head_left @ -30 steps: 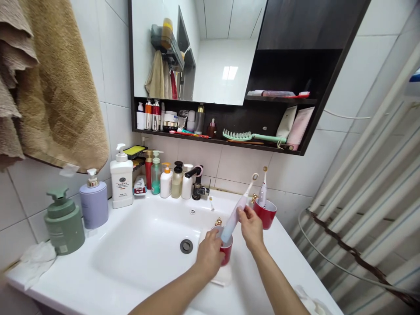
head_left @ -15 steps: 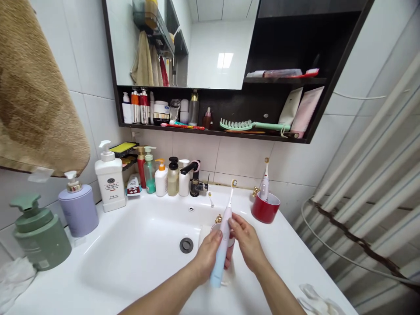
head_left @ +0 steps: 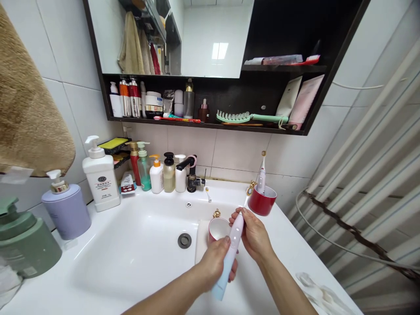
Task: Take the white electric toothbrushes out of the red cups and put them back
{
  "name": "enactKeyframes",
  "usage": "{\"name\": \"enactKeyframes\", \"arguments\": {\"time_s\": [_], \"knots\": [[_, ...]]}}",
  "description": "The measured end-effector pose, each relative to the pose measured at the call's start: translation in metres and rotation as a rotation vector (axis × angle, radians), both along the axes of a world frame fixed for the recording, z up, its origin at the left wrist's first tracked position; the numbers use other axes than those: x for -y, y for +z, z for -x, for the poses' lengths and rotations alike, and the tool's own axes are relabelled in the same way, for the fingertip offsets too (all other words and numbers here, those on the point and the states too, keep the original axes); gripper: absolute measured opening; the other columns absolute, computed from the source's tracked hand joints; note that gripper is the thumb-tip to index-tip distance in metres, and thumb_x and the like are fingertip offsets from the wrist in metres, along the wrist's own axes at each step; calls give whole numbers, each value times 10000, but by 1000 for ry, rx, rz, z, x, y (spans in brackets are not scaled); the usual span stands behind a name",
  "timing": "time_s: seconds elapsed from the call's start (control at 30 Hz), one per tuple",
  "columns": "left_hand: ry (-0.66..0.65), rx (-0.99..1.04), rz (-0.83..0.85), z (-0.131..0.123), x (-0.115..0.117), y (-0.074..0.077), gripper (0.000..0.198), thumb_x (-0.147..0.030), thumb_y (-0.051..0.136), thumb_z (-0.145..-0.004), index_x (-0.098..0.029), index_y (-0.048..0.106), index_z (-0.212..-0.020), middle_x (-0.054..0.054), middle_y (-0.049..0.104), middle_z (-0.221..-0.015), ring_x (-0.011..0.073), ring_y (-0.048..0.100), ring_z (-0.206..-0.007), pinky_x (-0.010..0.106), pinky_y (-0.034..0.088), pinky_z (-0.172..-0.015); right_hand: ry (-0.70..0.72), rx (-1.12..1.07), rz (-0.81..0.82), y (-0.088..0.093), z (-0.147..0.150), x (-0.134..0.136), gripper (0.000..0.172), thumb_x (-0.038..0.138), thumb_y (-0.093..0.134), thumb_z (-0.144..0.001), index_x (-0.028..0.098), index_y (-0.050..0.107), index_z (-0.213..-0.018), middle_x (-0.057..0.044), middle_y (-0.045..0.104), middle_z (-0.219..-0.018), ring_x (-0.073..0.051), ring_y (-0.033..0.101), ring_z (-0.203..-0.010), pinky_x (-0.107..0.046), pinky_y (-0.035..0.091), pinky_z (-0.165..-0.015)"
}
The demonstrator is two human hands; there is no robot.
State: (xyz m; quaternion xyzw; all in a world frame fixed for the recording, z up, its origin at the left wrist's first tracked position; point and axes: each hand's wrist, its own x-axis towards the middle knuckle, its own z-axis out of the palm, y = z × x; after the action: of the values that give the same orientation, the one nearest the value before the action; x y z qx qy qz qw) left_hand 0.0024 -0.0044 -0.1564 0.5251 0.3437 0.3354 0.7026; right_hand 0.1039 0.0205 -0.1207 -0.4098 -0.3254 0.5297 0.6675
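Observation:
My left hand is wrapped round the handle of an electric toothbrush, pink at the top and fading to light blue at the base. It is tilted, its upper end leaning right. At the neck, the fingers of my right hand pinch the toothbrush's white brush head, most of which they hide. Just behind my left hand, a red cup with a white inside stands on a pale mat in the sink. A small loose brush head lies on the sink's back rim.
Another red cup holds a second electric toothbrush at the back right. Several pump bottles line the back left, beside a black faucet. Crumpled tissue lies at the right. A dark cabinet hangs above.
My right hand has moved up from the toothbrush's body to its neck and closed round the brush head. The toothbrush leans more to the right. The view has shifted slightly.

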Motion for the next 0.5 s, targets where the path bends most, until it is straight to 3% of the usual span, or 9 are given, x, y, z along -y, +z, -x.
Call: {"name": "enactKeyframes", "arguments": {"time_s": [0.1,0.27,0.4,0.5], "knots": [[84,-62,-85,-1,2,1,447,-590,256,-619,-157,360,-658,-49,388,-432,49,345,-313,193,275,-355,-15,-6,-5,-1,1,0,206,358,530,-584,168,500,-659,23,532,-532,-104,516,-517,-255,420,-581],[0,-30,59,-2,4,2,490,-592,173,-637,-146,363,-708,-43,392,-428,59,357,-314,193,270,-345,-4,-38,2,-1,0,-1,222,367,533,-571,165,492,-653,27,509,-516,-102,499,-482,-260,422,-539],[74,-91,-22,-4,4,-1,491,-621,233,-599,-155,361,-692,-52,385,-419,53,335,-302,193,264,-342,-7,-59,-3,-2,0,-1,201,357,534,-571,175,483,-640,36,496,-511,-96,489,-481,-255,423,-535],[18,-55,102,-4,4,-2,524,-633,150,-606,-159,359,-683,-46,385,-421,62,345,-309,200,268,-342,-6,-80,21,-4,0,-2,179,338,534,-577,176,477,-630,42,482,-498,-87,475,-464,-243,420,-517]]}}
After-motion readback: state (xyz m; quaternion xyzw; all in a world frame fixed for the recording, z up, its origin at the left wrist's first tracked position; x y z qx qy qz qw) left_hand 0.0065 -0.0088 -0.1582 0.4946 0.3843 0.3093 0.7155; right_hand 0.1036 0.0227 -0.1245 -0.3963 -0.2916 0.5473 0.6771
